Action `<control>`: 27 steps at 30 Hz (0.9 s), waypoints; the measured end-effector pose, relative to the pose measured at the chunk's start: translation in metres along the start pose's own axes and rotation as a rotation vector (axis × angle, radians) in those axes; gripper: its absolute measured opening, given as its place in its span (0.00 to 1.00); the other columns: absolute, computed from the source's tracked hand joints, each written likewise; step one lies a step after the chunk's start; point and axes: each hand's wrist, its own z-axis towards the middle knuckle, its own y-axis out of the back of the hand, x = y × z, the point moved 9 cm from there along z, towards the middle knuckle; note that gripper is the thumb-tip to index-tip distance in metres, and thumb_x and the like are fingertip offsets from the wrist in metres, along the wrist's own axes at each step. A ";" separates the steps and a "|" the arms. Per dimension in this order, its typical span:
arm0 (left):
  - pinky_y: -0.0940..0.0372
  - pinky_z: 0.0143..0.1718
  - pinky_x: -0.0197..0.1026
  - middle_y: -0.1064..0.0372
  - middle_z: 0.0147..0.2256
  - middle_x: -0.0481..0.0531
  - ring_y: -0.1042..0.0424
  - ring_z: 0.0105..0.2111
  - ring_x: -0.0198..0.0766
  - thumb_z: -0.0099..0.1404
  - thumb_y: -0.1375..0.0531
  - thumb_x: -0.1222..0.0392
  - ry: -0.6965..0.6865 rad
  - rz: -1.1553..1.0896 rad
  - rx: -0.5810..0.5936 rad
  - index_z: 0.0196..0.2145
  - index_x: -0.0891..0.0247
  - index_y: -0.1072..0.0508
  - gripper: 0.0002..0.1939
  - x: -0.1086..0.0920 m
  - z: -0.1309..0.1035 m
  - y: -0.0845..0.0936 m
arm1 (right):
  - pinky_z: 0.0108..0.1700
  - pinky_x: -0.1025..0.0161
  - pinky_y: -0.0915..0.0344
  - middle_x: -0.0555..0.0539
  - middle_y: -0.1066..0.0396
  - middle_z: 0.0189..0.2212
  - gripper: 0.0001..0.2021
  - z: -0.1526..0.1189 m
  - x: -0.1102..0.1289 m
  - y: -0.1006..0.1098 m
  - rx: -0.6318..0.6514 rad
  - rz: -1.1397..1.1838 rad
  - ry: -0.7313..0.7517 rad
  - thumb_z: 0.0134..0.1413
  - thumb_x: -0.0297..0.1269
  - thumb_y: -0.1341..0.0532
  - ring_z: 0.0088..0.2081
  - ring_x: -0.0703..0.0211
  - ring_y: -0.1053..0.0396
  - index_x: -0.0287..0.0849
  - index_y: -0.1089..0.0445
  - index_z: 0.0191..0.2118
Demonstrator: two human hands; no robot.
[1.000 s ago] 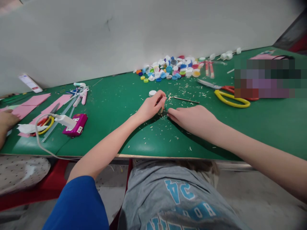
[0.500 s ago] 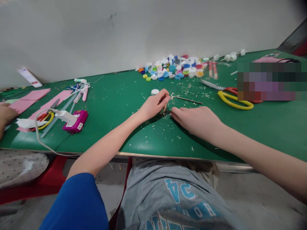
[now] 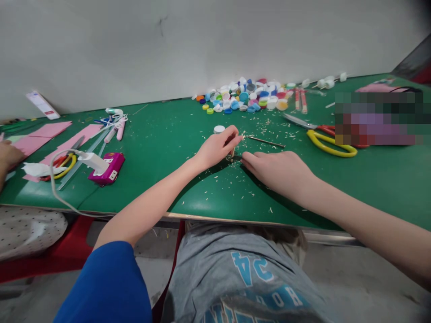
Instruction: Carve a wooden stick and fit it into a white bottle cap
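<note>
Near the middle of the green table (image 3: 151,179), my left hand (image 3: 218,146) pinches a short, thin wooden stick (image 3: 232,153) held roughly upright. My right hand (image 3: 278,168) is closed just to its right, on a small dark blade (image 3: 237,157) whose tip reaches the stick. Most of the blade's handle is hidden by the fingers. Pale wood shavings (image 3: 253,168) lie scattered around both hands. Behind my left hand sits a white cap (image 3: 219,129). A thin dark rod (image 3: 267,141) rests on the table beyond my right hand.
Coloured bottle caps (image 3: 243,96) are heaped by the wall. Scissors with yellow and red handles (image 3: 332,142) lie at the right. On the left are a pink power adapter (image 3: 108,169) with a white cable, glue guns (image 3: 117,130), pink paper (image 3: 50,130) and another person's hand (image 3: 10,154).
Both my hands stay almost in place, with only slight shifts at the stick and blade. The other person's hand at the left has moved a little. The view has shifted slightly.
</note>
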 end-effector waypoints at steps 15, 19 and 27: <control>0.35 0.34 0.38 0.32 0.23 0.45 0.29 0.24 0.33 0.72 0.52 0.46 -0.012 -0.021 0.012 0.38 0.58 0.37 0.15 0.001 0.000 -0.003 | 0.26 0.62 0.61 0.44 0.26 0.31 0.20 0.004 -0.003 -0.004 0.042 0.090 0.028 0.69 0.42 0.60 0.23 0.60 0.35 0.42 0.34 0.44; 0.35 0.34 0.38 0.32 0.22 0.44 0.31 0.23 0.32 0.72 0.52 0.46 -0.001 -0.039 0.031 0.38 0.58 0.37 0.14 0.000 0.001 -0.004 | 0.26 0.61 0.59 0.44 0.26 0.30 0.20 0.003 -0.001 0.000 0.017 0.089 0.041 0.69 0.42 0.60 0.23 0.60 0.36 0.42 0.34 0.43; 0.34 0.34 0.39 0.32 0.22 0.45 0.30 0.24 0.33 0.72 0.52 0.44 0.012 -0.026 0.038 0.39 0.58 0.36 0.16 0.001 0.001 -0.004 | 0.26 0.62 0.58 0.44 0.26 0.29 0.21 0.005 -0.001 0.000 0.033 0.089 0.034 0.69 0.42 0.62 0.23 0.59 0.35 0.42 0.33 0.43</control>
